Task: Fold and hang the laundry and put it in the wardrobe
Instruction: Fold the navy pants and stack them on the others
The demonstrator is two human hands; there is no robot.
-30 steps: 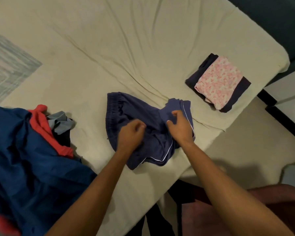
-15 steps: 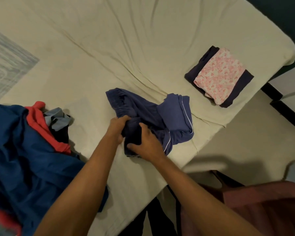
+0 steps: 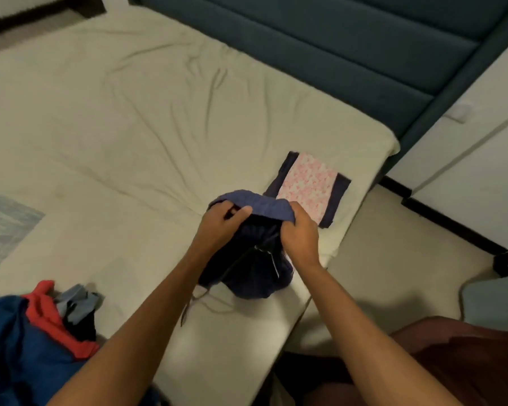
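Both hands clench the navy shorts' [image 3: 247, 259] waistband, left hand [image 3: 217, 227] and right hand [image 3: 299, 238] at its two ends, shorts lifted over the near right part of the bed [image 3: 129, 127]; drawstring dangles toward the sheet; folded stack [image 3: 308, 189], pink floral on dark, lies just beyond the right hand near the bed's right edge; unfolded pile [image 3: 27, 332], blue, red, grey, sits near left; teal headboard [image 3: 335, 48] far right; open sheet stretches far left; floor past the right edge.
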